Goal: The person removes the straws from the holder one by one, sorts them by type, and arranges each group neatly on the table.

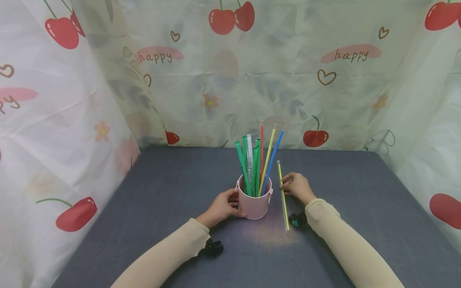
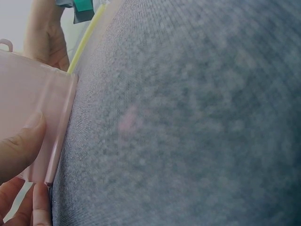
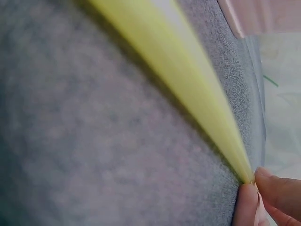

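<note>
A small pink bucket [image 1: 253, 208] stands upright on the table, holding several straws. My left hand [image 1: 221, 208] holds it from the left side; in the left wrist view the thumb [image 2: 23, 148] lies along the bucket's wall and the other fingers are round its far side. To the right of the bucket, my right hand [image 1: 298, 187] pinches a yellow straw [image 1: 284, 206] in a clear wrapper. That straw lies lengthwise, close over the table. The right wrist view shows thumb and finger meeting on the straw [image 3: 197, 89].
Inside the bucket are green-wrapped straws [image 1: 240, 164], a white-wrapped one [image 1: 249, 154], and red [image 1: 261, 148], yellow [image 1: 268, 156] and blue [image 1: 276, 150] straws. The dark grey table [image 1: 180, 180] meets a cherry-print cloth [image 1: 252, 92] at the back and sides.
</note>
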Tool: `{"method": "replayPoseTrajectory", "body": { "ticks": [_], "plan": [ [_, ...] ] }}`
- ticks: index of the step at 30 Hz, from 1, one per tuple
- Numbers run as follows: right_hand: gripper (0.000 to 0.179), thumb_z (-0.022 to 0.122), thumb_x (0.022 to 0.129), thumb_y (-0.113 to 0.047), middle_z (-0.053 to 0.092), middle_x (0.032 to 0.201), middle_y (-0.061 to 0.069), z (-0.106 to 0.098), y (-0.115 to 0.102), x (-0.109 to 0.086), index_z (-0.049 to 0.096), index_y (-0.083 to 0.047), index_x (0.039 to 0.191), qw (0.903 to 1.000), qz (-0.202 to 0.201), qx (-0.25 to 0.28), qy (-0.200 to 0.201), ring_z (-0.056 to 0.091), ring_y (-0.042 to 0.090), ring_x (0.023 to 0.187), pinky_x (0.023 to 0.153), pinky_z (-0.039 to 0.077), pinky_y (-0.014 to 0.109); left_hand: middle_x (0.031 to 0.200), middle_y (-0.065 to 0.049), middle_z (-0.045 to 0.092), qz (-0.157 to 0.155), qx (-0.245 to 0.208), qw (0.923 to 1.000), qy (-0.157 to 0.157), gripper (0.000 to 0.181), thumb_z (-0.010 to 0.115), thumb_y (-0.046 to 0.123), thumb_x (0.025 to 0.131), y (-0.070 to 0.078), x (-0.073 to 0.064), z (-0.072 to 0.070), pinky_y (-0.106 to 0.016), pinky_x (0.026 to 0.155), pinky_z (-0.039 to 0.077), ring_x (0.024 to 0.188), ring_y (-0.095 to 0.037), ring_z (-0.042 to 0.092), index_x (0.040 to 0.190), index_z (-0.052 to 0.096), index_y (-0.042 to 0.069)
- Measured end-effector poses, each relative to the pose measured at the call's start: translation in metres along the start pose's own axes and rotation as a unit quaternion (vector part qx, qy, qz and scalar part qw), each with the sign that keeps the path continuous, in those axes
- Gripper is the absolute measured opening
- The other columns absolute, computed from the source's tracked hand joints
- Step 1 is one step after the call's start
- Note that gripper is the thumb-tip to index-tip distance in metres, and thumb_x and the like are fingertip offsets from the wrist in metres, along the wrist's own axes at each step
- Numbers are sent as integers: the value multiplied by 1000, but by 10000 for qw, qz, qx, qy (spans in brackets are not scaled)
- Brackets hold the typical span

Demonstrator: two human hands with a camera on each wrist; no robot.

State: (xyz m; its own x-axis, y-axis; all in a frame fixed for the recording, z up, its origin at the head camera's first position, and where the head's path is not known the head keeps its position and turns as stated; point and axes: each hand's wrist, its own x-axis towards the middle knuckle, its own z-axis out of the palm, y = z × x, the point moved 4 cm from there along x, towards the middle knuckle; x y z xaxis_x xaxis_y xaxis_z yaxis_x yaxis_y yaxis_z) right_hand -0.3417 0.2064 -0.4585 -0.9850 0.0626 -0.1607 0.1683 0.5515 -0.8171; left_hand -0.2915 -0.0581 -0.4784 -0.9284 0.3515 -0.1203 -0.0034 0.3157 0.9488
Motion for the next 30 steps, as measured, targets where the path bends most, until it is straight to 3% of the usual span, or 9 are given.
{"method": "replayPoseTrajectory", "body": {
  "ticks": [30],
  "plan": [
    [33,69,86,-1,66,90,14,-2,7,0,58,8,116,9976,234,652,-56,66,12,69,66,60,28,132,-15,57,9,57,10000,-2,74,85,1,70,0,0,1,-38,98,51,119,-28,57,134,49,1]
  ]
}}
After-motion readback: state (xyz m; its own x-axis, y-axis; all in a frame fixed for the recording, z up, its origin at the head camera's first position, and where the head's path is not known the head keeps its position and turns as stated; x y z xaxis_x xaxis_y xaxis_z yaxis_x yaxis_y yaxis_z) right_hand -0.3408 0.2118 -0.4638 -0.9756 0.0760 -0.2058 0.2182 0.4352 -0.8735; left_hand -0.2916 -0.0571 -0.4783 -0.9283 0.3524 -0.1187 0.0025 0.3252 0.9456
